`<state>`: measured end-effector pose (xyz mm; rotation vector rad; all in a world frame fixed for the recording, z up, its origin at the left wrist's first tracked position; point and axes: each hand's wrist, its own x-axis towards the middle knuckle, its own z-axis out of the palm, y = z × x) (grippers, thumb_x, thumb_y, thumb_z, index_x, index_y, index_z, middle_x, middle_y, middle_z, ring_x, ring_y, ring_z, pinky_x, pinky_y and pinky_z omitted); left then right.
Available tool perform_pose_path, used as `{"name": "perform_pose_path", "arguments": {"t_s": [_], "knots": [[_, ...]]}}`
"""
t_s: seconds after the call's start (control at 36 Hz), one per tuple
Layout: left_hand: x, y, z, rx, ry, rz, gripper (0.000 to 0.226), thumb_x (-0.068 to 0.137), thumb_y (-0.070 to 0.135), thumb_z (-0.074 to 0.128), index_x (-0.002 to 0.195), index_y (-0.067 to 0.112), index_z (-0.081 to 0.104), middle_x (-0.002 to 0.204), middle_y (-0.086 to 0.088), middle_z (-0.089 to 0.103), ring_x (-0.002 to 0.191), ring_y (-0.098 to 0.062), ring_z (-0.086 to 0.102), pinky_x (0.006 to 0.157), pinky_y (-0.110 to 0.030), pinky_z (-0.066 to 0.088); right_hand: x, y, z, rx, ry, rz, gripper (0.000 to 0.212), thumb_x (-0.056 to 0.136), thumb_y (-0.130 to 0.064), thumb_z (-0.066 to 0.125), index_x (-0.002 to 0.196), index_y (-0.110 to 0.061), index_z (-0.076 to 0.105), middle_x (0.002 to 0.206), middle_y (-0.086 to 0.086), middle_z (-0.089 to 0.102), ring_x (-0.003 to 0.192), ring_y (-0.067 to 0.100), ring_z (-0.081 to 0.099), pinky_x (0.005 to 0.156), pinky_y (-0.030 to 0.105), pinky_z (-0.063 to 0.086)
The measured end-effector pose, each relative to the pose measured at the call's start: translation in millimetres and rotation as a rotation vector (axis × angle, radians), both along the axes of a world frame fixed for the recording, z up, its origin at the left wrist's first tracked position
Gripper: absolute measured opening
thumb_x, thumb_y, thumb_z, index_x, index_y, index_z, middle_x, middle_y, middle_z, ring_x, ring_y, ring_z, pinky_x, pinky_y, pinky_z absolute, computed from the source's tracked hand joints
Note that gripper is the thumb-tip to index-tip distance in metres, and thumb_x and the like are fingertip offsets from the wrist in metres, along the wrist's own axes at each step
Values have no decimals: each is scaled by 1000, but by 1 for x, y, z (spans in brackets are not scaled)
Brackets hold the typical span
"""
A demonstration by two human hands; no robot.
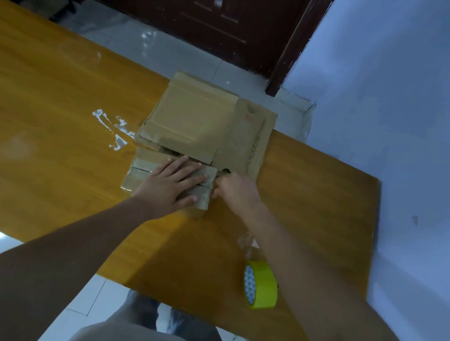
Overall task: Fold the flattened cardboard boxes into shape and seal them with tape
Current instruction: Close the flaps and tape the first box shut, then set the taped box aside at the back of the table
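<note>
A small folded cardboard box (pixel 140 171) sits on the wooden table (pixel 49 111), its top flaps closed with a seam along the middle. My left hand (pixel 169 183) lies flat on the box top, fingers straight, pressing the flaps down. My right hand (pixel 236 191) is at the box's right end with its fingers curled against that side; what they hold is hidden. Behind the box lies a stack of flattened cardboard boxes (pixel 196 118). A yellow tape roll (pixel 261 285) stands on edge near the table's front right, with a clear tape strip trailing from it.
Scraps of clear tape (pixel 111 129) stick to the table left of the cardboard stack. The table's right edge (pixel 374 225) is close to a pale wall. A dark wooden door (pixel 201 2) stands beyond the table. White tiled floor surrounds it.
</note>
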<state>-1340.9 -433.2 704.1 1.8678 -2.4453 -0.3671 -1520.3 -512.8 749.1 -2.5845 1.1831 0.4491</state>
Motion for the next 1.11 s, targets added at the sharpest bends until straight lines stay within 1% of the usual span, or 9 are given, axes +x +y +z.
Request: {"name": "perform_pose_path", "arguments": {"t_s": [0.28,0.44,0.5,0.56,0.64,0.75,0.86,0.97,1.11], "knots": [[-1,1,3,50,12,-5,89,78,74,-16,148,34,24,157,9,16,146,-18,0,117,-38,1,-37,32,-27,185,-136,-353,24,97,-27,50,94,-8,64,95,11,64,88,26,60,63,29,39],[-5,3,3,59,9,22,98,70,75,-25,149,35,18,158,10,10,146,-17,-5,117,-38,-6,-22,55,-20,228,-258,-154,22,97,-17,42,86,-13,61,95,7,61,89,26,59,66,33,44],[-5,2,5,75,15,19,99,68,78,-23,149,36,17,158,12,9,146,-17,-4,117,-38,-4,-20,54,-19,183,-318,-219,23,98,-16,39,98,-10,62,103,8,60,94,27,58,68,33,42],[-3,0,10,94,98,29,85,77,80,2,148,36,16,157,11,13,146,-16,2,117,-38,2,-25,49,-21,193,-395,-347,28,99,-15,40,122,-11,56,120,6,56,105,24,56,81,35,47],[1,-3,22,80,517,261,65,93,40,52,148,33,19,153,0,28,141,-21,24,110,-38,27,-33,43,-18,247,-474,-491,31,100,-18,41,129,-16,52,128,4,56,111,19,55,86,29,48],[21,-3,40,-159,731,767,60,96,20,47,149,23,19,150,-3,31,132,-22,35,103,-38,35,-31,40,-6,410,-561,-659,34,102,-28,38,131,-15,50,133,4,53,120,20,50,90,25,40],[46,-4,44,16,715,1124,57,99,33,39,149,11,21,150,-15,31,136,-34,31,106,-44,29,-15,30,5,675,-659,-931,53,99,-50,32,142,-19,39,144,2,41,130,24,41,102,36,40],[54,2,43,357,753,1223,71,97,55,25,136,-2,41,136,-26,45,124,-42,43,102,-46,35,9,30,12,913,-757,-1159,60,94,-62,31,140,-23,37,137,5,46,120,31,49,97,49,47],[54,11,51,286,705,1282,78,93,65,22,116,0,58,116,-24,57,105,-41,54,91,-47,45,13,36,11,890,-804,-1177,77,84,-77,28,132,-20,47,129,8,54,111,31,54,94,49,48]]}}
